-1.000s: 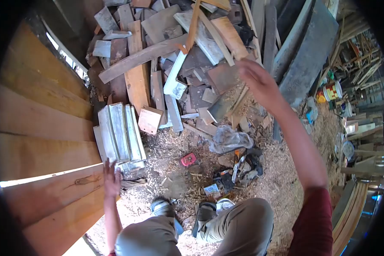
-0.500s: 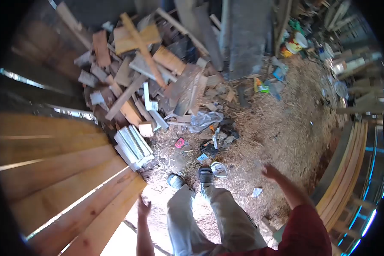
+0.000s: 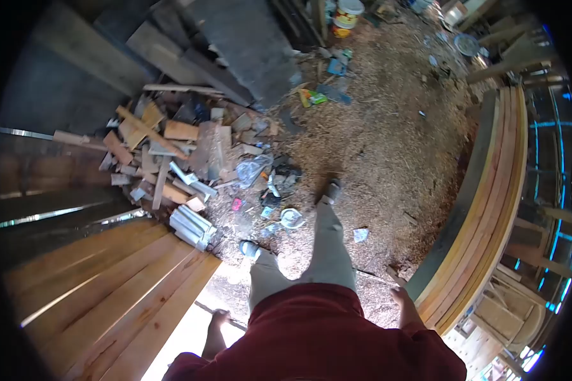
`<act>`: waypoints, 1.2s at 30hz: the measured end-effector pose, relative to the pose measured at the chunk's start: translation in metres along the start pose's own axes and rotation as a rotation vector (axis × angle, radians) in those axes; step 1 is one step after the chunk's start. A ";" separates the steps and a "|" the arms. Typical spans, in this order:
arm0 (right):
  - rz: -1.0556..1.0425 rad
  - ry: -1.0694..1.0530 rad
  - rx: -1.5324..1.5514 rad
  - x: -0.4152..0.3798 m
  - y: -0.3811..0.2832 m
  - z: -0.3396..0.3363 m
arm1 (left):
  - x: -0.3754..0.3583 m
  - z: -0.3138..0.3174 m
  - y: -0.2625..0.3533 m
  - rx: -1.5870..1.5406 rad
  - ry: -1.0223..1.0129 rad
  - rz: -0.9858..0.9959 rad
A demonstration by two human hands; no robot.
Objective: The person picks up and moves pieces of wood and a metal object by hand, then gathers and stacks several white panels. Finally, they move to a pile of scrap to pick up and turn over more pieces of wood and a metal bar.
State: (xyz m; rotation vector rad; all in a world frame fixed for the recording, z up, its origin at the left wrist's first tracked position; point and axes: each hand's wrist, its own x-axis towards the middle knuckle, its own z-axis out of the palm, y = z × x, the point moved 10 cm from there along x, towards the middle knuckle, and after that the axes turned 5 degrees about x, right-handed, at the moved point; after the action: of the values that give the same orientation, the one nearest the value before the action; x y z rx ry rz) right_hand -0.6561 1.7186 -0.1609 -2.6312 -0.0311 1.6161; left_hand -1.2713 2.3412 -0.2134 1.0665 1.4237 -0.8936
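Observation:
My left hand [image 3: 220,317] hangs low beside my body, its fingers loosely apart and holding nothing. It overlaps the bright gap by the ends of the planed planks [image 3: 171,286]. On the other side, my right hand [image 3: 400,296] hangs empty with loose fingers, close to the near end of a stack of long boards [image 3: 470,228]. A short wood scrap [image 3: 395,275] on the ground lies just beyond its fingertips in this view. My legs are in stride, with one shoe [image 3: 332,189] ahead of the other [image 3: 248,247].
Wood offcuts [image 3: 182,131] are heaped at the left, with bundled pale pieces [image 3: 192,227] in front. Sawdust covers the ground [image 3: 388,146]. Litter includes a clear plastic cup [image 3: 292,218] and a plastic bag [image 3: 253,170]. A paint bucket [image 3: 347,14] stands at the back.
My body has turned toward the right and stepped forward. Both hands have dropped closer to my sides, and the board stack on the right shows more fully.

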 end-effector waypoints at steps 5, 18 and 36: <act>-0.043 0.307 -0.092 0.076 -0.058 -0.109 | 0.020 -0.070 0.329 0.757 0.758 0.484; 0.012 0.422 1.288 0.108 -0.021 -0.238 | -0.108 0.153 0.881 0.713 0.508 1.011; 0.552 0.760 1.244 0.024 0.086 -0.187 | 0.077 0.377 1.318 1.898 0.425 0.815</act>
State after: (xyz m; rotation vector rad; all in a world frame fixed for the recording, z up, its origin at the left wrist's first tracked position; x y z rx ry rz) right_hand -0.4791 1.6271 -0.1023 -1.9821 1.3021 0.2371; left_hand 0.0977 2.4085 -0.2877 2.9947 -0.1770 -1.2883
